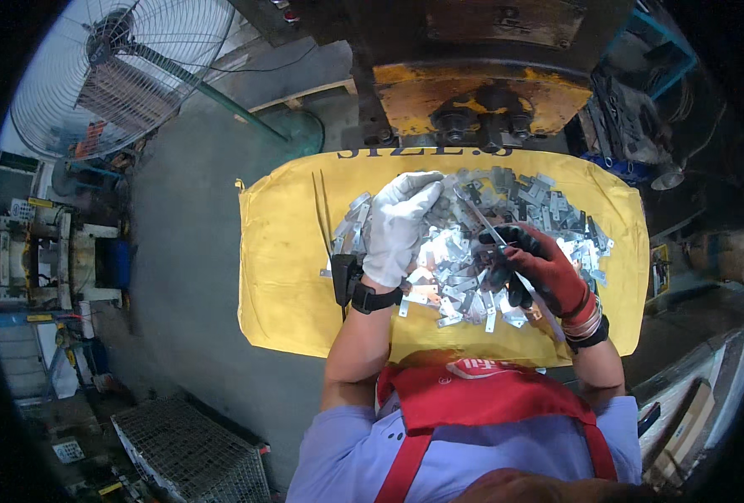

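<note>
Many holed metal plates point(462, 303), right hand point(546, 264) clamped on slender tool point(480, 217), left hand point(400, 225) curled, hold unclear

Those small punched plates point(464, 289) are bare sheet metal, smooth and crazy shiny where the light hits. Slim tool point(479, 220) looks like glossy metal too. The yellow sheet point(280, 251) is creased with a faint sheen, can't tell if it's plastic or cloth. White glove point(395, 222) is matt fabric, red apron point(489, 402) is cloth, and the machine point(405, 88) is metal with rough, chipped paint.
</note>
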`<state>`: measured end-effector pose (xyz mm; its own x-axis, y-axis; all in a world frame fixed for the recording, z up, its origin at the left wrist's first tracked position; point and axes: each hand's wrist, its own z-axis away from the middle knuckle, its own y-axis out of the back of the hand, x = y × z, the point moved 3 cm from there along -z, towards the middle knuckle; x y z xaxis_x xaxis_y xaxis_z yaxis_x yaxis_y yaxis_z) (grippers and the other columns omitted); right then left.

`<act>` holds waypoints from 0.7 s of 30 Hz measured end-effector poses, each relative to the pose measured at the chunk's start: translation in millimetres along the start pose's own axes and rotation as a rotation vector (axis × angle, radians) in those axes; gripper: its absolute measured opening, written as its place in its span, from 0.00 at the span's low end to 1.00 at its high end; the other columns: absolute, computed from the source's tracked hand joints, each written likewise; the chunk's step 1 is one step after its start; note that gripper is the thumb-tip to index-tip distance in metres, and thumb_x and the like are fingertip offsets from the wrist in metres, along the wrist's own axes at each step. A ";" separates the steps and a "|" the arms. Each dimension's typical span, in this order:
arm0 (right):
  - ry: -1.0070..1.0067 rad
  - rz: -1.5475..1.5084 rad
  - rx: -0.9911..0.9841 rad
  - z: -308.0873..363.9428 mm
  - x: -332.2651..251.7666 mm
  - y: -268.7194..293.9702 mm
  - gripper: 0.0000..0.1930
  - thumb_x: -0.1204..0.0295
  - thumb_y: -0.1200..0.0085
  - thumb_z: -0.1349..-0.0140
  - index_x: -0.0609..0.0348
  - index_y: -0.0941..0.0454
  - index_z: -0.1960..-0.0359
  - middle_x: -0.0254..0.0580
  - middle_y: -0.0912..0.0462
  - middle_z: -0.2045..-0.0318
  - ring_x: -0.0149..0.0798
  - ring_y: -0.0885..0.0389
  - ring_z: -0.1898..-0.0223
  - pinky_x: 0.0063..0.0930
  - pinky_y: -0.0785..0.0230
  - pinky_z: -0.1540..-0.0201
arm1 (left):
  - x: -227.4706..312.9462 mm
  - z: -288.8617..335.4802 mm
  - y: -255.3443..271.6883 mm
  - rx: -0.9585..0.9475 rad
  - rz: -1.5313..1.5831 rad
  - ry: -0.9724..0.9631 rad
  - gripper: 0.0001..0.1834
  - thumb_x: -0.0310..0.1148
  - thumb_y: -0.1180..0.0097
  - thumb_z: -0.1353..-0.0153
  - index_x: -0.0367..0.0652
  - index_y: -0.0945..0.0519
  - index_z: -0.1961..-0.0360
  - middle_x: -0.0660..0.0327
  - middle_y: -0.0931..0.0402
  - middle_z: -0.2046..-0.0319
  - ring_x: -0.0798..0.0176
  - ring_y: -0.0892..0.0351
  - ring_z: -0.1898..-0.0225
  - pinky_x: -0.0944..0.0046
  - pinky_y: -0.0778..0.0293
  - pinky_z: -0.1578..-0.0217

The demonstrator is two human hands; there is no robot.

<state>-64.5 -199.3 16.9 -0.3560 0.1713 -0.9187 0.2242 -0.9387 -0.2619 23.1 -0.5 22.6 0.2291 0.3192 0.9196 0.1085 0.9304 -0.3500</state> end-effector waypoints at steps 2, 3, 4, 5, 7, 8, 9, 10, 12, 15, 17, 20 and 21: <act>0.003 0.051 -0.003 -1.9 -6.9 -7.6 0.21 0.70 0.52 0.39 0.63 0.36 0.44 0.37 0.22 0.65 0.27 0.24 0.65 0.19 0.30 0.63 | 0.8 -1.3 2.1 -0.030 0.003 0.036 0.10 0.24 0.48 0.42 0.33 0.24 0.58 0.60 0.22 0.68 0.72 0.24 0.70 0.75 0.29 0.68; -0.012 0.027 -0.020 -3.9 -6.0 -9.9 0.21 0.70 0.52 0.39 0.63 0.35 0.45 0.37 0.22 0.65 0.27 0.24 0.66 0.20 0.30 0.63 | 0.2 -1.2 3.7 -0.027 0.010 0.037 0.10 0.24 0.48 0.42 0.33 0.24 0.58 0.60 0.22 0.68 0.72 0.24 0.70 0.75 0.29 0.68; -0.026 0.002 -0.037 -5.5 -5.7 -12.4 0.20 0.70 0.53 0.39 0.63 0.35 0.45 0.37 0.22 0.66 0.26 0.24 0.66 0.20 0.30 0.63 | 0.1 -1.2 3.7 -0.047 -0.072 0.012 0.11 0.25 0.48 0.42 0.33 0.24 0.58 0.61 0.22 0.69 0.72 0.25 0.71 0.75 0.29 0.69; -0.028 0.007 -0.037 -5.6 -8.8 -15.3 0.20 0.70 0.53 0.39 0.63 0.35 0.45 0.37 0.22 0.66 0.26 0.24 0.66 0.20 0.30 0.63 | 0.3 -0.8 3.3 -0.067 -0.154 -0.013 0.11 0.25 0.49 0.41 0.33 0.24 0.58 0.61 0.22 0.70 0.73 0.25 0.72 0.75 0.29 0.69; -0.022 0.035 -0.019 -5.2 -17.3 -20.8 0.18 0.71 0.53 0.39 0.63 0.33 0.47 0.36 0.23 0.66 0.26 0.24 0.66 0.20 0.30 0.62 | 0.2 -0.3 2.5 -0.055 -0.110 -0.023 0.11 0.26 0.49 0.40 0.34 0.24 0.58 0.62 0.22 0.70 0.73 0.25 0.72 0.75 0.30 0.70; -0.022 0.040 -0.017 -7.2 -18.1 -23.7 0.18 0.71 0.53 0.39 0.63 0.33 0.47 0.36 0.23 0.66 0.26 0.24 0.66 0.20 0.30 0.62 | 1.5 0.0 2.2 -0.043 -0.072 -0.034 0.11 0.27 0.50 0.40 0.34 0.23 0.58 0.63 0.22 0.71 0.74 0.26 0.72 0.76 0.30 0.70; -0.005 -0.025 0.017 -8.0 -19.3 -24.0 0.17 0.71 0.53 0.39 0.62 0.31 0.49 0.35 0.23 0.67 0.26 0.24 0.67 0.20 0.30 0.64 | 3.1 0.5 -0.7 -0.052 -0.067 -0.032 0.11 0.27 0.50 0.40 0.34 0.23 0.58 0.63 0.22 0.71 0.74 0.26 0.72 0.76 0.30 0.70; 0.014 -0.090 0.051 -9.3 -20.1 -22.2 0.15 0.71 0.53 0.39 0.62 0.30 0.51 0.34 0.23 0.68 0.25 0.24 0.69 0.20 0.30 0.65 | 5.3 1.4 -1.4 0.006 -0.027 -0.010 0.11 0.28 0.51 0.39 0.35 0.23 0.58 0.64 0.22 0.71 0.75 0.26 0.73 0.76 0.31 0.70; 0.000 -0.131 0.170 -22.8 -18.4 -9.5 0.11 0.68 0.53 0.38 0.57 0.26 0.56 0.32 0.24 0.76 0.23 0.26 0.80 0.17 0.32 0.79 | 4.3 2.4 0.5 0.060 0.015 0.015 0.11 0.29 0.51 0.38 0.36 0.22 0.59 0.64 0.22 0.71 0.75 0.26 0.73 0.76 0.32 0.71; -0.026 -0.220 0.131 -47.5 -17.3 10.3 0.12 0.66 0.53 0.37 0.57 0.26 0.55 0.33 0.23 0.78 0.23 0.25 0.82 0.16 0.33 0.81 | 6.5 2.8 -2.3 0.056 -0.065 -0.008 0.11 0.30 0.52 0.38 0.37 0.22 0.59 0.65 0.22 0.70 0.76 0.27 0.73 0.77 0.33 0.71; 0.067 -0.067 0.113 -58.8 -17.5 17.8 0.13 0.66 0.53 0.37 0.57 0.26 0.54 0.33 0.23 0.78 0.24 0.25 0.81 0.15 0.32 0.80 | 5.9 2.4 -2.5 0.042 -0.107 -0.034 0.11 0.30 0.52 0.38 0.37 0.22 0.59 0.65 0.22 0.70 0.76 0.27 0.72 0.77 0.32 0.71; 0.028 -0.154 0.059 -69.6 -20.6 17.8 0.15 0.66 0.54 0.36 0.60 0.27 0.53 0.34 0.23 0.76 0.24 0.23 0.78 0.15 0.30 0.77 | 1.2 0.4 0.5 0.023 -0.138 -0.048 0.11 0.30 0.52 0.38 0.37 0.22 0.60 0.64 0.22 0.70 0.75 0.26 0.71 0.76 0.32 0.70; 0.053 -0.145 0.057 -72.3 -19.4 17.1 0.15 0.65 0.54 0.36 0.61 0.27 0.53 0.34 0.23 0.76 0.24 0.23 0.77 0.15 0.30 0.77 | -0.1 0.3 0.7 0.014 -0.126 -0.035 0.11 0.30 0.52 0.38 0.36 0.22 0.60 0.64 0.22 0.70 0.75 0.26 0.71 0.76 0.31 0.69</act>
<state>11.9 -197.0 8.9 -0.3321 0.3207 -0.8871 0.1216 -0.9180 -0.3774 22.9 0.2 22.4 0.1810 0.2056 0.9618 0.1203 0.9659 -0.2291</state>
